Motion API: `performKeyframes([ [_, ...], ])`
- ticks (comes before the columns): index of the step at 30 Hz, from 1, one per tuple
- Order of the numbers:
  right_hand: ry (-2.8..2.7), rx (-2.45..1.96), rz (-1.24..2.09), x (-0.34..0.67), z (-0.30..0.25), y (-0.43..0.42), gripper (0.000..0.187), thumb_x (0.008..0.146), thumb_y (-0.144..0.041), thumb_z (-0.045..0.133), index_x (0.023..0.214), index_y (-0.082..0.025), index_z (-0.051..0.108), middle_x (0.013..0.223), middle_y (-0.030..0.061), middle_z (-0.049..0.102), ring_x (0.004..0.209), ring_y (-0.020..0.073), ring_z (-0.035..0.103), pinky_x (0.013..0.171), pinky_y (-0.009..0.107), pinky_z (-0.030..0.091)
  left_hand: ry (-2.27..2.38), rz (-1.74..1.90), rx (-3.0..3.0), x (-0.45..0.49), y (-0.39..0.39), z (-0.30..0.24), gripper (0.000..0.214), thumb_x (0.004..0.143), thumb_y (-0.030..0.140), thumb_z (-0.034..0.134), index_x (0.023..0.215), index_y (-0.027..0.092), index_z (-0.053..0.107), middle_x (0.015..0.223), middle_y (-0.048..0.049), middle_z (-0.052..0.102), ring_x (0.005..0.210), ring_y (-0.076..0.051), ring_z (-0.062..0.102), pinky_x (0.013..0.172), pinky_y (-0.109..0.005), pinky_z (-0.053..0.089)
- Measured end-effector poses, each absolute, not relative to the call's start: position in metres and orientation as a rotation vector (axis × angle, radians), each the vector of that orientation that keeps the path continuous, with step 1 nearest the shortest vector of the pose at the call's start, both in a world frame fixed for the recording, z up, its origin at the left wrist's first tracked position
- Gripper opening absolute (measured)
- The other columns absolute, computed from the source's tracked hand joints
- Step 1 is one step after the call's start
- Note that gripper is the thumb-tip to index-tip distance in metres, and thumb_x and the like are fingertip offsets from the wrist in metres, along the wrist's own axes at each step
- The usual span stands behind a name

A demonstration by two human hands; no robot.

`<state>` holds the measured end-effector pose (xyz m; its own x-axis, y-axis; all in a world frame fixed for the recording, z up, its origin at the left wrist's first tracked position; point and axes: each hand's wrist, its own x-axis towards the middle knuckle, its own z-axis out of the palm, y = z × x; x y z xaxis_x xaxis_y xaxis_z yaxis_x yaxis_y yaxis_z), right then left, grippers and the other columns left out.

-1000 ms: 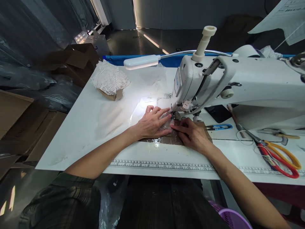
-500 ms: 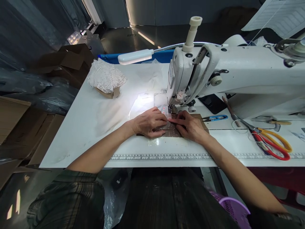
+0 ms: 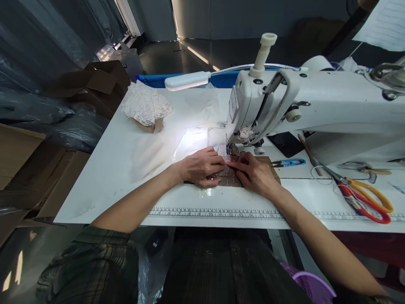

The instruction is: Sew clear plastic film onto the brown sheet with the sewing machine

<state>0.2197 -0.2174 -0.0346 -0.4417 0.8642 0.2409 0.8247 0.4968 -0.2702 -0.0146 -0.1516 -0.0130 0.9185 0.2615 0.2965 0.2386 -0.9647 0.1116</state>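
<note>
Both hands rest on a brown card [image 3: 232,180] covered by clear plastic film, just in front of the presser foot [image 3: 232,150] of a white sewing machine [image 3: 284,105]. My left hand [image 3: 201,166] has its fingers curled, pinching the clear film against the card. My right hand [image 3: 255,173] lies beside it, its fingertips pressed together on the same piece near the needle. The fingertips of the two hands almost touch. The film spreads left under the lamp's glare.
A bundle of white lace [image 3: 146,105] on a small box sits at the far left of the white table [image 3: 120,169]. Blue thread snips [image 3: 289,162] and red and yellow scissors [image 3: 367,194] lie to the right. A gooseneck lamp [image 3: 186,80] hangs above. Cardboard boxes [image 3: 95,82] stand left; a purple basket [image 3: 311,289] below.
My left hand's fingers went from stretched flat to curled in a pinch. Both hands have drawn the piece slightly back toward me from under the foot.
</note>
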Motion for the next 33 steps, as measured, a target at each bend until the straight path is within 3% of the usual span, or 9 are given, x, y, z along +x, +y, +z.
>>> performKeyframes([
  [12, -2.49, -1.477, 0.074, 0.214, -0.025, -0.216, 0.039, 0.093, -0.026, 0.041, 0.124, -0.027, 0.065, 0.106, 0.0119, 0.059, 0.079, 0.0196, 0.059, 0.053, 0.028, 0.041, 0.35, 0.423, 2.989, -0.015, -0.152, -0.012, 0.029, 0.085, 0.036, 0.051, 0.103, 0.021, 0.068, 0.108, -0.009, 0.064, 0.088, -0.023, 0.056, 0.082, -0.04, 0.043],
  [21, -2.606, -1.679, 0.021, 0.205, -0.015, -0.21, 0.042, 0.093, -0.027, 0.041, 0.132, -0.027, 0.059, 0.111, 0.0154, 0.061, 0.072, 0.0215, 0.06, 0.046, 0.027, 0.032, 0.416, 0.316, 3.022, -0.015, -0.148, -0.008, 0.035, 0.088, 0.037, 0.048, 0.111, 0.015, 0.064, 0.111, -0.0118, 0.061, 0.087, -0.023, 0.053, 0.08, -0.04, 0.04],
  [33, -2.556, -1.666, -0.008, 0.206, -0.015, -0.211, 0.041, 0.095, -0.03, 0.04, 0.13, -0.024, 0.059, 0.112, 0.016, 0.065, 0.07, 0.0206, 0.062, 0.047, 0.027, 0.032, 0.604, 0.317, 3.034, -0.01, -0.15, -0.009, 0.039, 0.089, 0.039, 0.048, 0.114, 0.013, 0.062, 0.116, -0.0131, 0.06, 0.087, -0.024, 0.053, 0.082, -0.043, 0.039],
])
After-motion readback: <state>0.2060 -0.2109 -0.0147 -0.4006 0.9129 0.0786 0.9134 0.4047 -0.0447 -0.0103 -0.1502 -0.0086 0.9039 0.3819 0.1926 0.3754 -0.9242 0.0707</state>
